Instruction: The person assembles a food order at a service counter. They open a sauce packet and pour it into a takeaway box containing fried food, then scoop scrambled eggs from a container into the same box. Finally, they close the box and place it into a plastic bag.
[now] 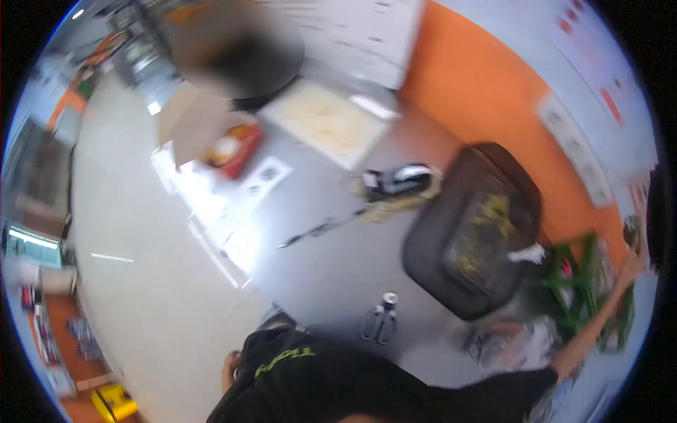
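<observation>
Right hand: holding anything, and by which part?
Cannot be told. The right arm stretches out over the green crate, but the right hand is blurred at the picture's rim, so no grasp shows. The left hand is out of view.

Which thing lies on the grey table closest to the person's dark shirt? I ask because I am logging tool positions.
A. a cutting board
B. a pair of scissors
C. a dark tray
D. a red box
B: the pair of scissors lies on the grey table just above the dark shirt, nearer than the dark tray.
</observation>
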The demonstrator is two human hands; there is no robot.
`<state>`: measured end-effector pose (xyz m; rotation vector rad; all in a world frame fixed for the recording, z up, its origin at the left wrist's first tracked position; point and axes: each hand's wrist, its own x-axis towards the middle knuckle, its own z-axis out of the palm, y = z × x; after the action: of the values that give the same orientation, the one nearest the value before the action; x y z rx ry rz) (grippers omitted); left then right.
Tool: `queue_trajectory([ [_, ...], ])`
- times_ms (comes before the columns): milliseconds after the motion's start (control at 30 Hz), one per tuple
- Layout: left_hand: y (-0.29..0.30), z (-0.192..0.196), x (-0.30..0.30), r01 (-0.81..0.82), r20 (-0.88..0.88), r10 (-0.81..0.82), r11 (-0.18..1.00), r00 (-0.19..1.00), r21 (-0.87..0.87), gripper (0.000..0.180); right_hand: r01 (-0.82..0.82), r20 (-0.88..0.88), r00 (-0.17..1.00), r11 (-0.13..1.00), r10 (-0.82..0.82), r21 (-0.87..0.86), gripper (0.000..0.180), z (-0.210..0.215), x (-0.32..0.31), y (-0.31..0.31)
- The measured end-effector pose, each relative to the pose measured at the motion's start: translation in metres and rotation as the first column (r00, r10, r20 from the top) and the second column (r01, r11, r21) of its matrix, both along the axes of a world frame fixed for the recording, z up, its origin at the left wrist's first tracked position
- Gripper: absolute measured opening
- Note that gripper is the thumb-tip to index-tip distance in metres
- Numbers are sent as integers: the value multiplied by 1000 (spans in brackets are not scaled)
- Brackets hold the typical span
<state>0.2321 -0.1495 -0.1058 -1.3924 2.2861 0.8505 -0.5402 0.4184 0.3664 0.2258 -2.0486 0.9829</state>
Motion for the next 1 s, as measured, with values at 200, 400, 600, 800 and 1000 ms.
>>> queue_trajectory([
  [200, -66, -11, -38, -496, -50, 538, 807, 842, 321, 23, -552, 272, 706, 749, 654, -367, 22, -29, 83, -311],
  [400, -185, -54, -78, -458, -119, 580, 738, 806, 495, 26, -835, 547, 386, 534, 743, -135, 18, -138, 198, -613],
  [600, -270, -48, -98, -541, -354, 734, 671, 579, 507, 24, -893, 586, 182, 382, 790, -238, 19, -213, 243, -767],
  [800, -278, -62, -56, -623, -217, 817, 554, 534, 552, 32, -877, 424, 418, 479, 804, -43, 22, -231, 220, -802],
  [1000, -250, -85, -4, -707, 110, 865, 321, 490, 630, 35, -838, 167, 520, 538, 837, -90, 13, -125, 201, -869],
])
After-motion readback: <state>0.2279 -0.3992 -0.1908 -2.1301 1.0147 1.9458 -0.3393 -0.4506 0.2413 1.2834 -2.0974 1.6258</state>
